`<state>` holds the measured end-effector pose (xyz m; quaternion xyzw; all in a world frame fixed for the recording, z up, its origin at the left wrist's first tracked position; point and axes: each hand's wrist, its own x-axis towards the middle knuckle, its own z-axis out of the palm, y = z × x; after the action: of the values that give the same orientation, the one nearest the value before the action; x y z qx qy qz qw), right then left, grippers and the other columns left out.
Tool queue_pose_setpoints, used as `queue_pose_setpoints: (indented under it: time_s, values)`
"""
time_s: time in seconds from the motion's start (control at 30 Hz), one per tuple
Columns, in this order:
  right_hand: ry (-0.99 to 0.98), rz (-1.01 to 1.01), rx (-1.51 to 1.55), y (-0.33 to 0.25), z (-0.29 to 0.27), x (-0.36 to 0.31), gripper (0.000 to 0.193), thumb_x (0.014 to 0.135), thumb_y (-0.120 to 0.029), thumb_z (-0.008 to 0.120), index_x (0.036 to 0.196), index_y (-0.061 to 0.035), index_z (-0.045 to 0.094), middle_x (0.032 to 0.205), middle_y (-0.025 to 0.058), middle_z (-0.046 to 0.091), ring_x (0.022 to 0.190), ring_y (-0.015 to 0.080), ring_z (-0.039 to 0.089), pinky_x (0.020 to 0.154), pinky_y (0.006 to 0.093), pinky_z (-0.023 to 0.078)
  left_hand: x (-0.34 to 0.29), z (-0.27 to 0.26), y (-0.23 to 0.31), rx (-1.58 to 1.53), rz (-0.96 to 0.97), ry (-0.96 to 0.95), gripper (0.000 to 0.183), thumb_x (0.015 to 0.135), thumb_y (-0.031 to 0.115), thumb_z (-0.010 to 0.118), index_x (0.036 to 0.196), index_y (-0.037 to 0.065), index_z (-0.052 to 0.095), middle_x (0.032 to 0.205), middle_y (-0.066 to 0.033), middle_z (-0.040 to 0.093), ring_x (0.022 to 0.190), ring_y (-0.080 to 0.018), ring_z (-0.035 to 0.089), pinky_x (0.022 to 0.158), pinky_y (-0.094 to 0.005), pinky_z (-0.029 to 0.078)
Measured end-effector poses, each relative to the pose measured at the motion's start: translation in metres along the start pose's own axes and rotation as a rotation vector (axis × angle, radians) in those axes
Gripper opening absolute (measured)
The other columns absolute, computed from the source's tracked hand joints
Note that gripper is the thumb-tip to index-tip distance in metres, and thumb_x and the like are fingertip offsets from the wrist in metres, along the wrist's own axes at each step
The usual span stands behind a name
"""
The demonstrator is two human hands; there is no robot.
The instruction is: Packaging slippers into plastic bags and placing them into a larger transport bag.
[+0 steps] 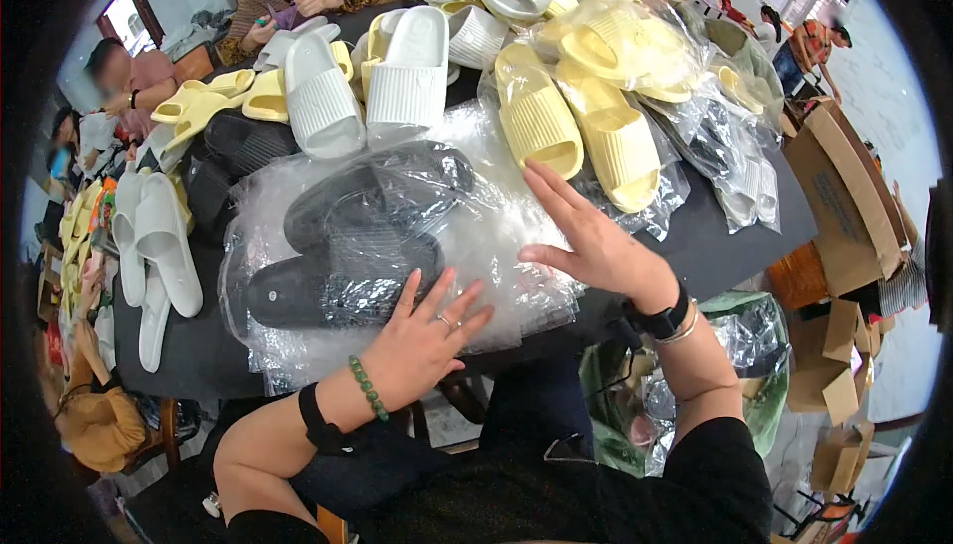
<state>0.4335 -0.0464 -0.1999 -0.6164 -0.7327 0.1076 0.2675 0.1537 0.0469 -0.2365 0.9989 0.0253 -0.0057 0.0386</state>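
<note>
My dark table (pixel 730 236) carries bagged black slippers (pixel 357 236), clear bags (pixel 496 246), and loose white slippers (pixel 367 82) and yellow slippers (pixel 576 127).

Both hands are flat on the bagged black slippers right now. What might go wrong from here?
1. The left hand and right hand press open-palmed on the clear bag of black slippers, gripping nothing; the slick plastic may slide.
2. The bag lies on a loose stack of plastic bags near the table edge; some could slip off.
3. Bagged yellow slippers crowd the right hand and could get knocked.
</note>
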Motion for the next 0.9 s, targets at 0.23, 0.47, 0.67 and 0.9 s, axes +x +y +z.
queue_pose_setpoints:
  time_s: [0.23,0.47,0.67,0.9]
  values:
    - [-0.09,0.029,-0.365,0.009,0.092,0.009,0.089,0.096,-0.051,0.054,0.149,0.0112,0.019,0.155,0.033,0.023,0.147,0.0456,0.02,0.118,0.0502,0.023,-0.006,-0.005,-0.002,-0.003,0.021,0.03,0.08,0.082,0.043,0.072,0.151,0.02,0.037,0.159,-0.013,0.028,0.148,-0.0387,0.022,0.115,-0.0667,0.012]
    - [-0.131,0.096,-0.394,0.007,0.091,0.006,0.099,0.094,-0.064,0.047,0.149,0.0121,0.019,0.156,0.0313,0.021,0.149,0.0429,0.015,0.12,0.0494,0.016,-0.055,-0.092,-0.052,-0.016,-0.355,0.77,0.03,0.086,0.023,0.071,0.109,0.004,0.066,0.108,-0.0128,0.068,0.1,-0.0311,0.064,0.089,-0.0431,0.047]
    - [-0.136,0.076,-0.394,0.002,0.093,0.006,0.098,0.094,-0.063,0.047,0.149,0.0124,0.021,0.157,0.0318,0.02,0.149,0.0429,0.016,0.12,0.0493,0.016,-0.168,-0.07,-0.131,0.044,-0.975,0.795,0.018,0.092,0.014,0.064,0.102,-0.001,0.066,0.08,-0.0152,0.068,0.07,-0.0298,0.065,0.066,-0.0358,0.051]
    - [-0.141,0.093,-0.399,0.004,0.087,0.003,0.099,0.094,-0.067,0.043,0.149,0.013,0.021,0.157,0.0319,0.021,0.149,0.0427,0.016,0.12,0.0483,0.015,-0.15,-0.043,-0.136,-0.367,-0.593,0.423,0.04,0.083,0.019,0.075,0.119,0.004,0.066,0.103,-0.0148,0.069,0.095,-0.0284,0.065,0.085,-0.0379,0.05]
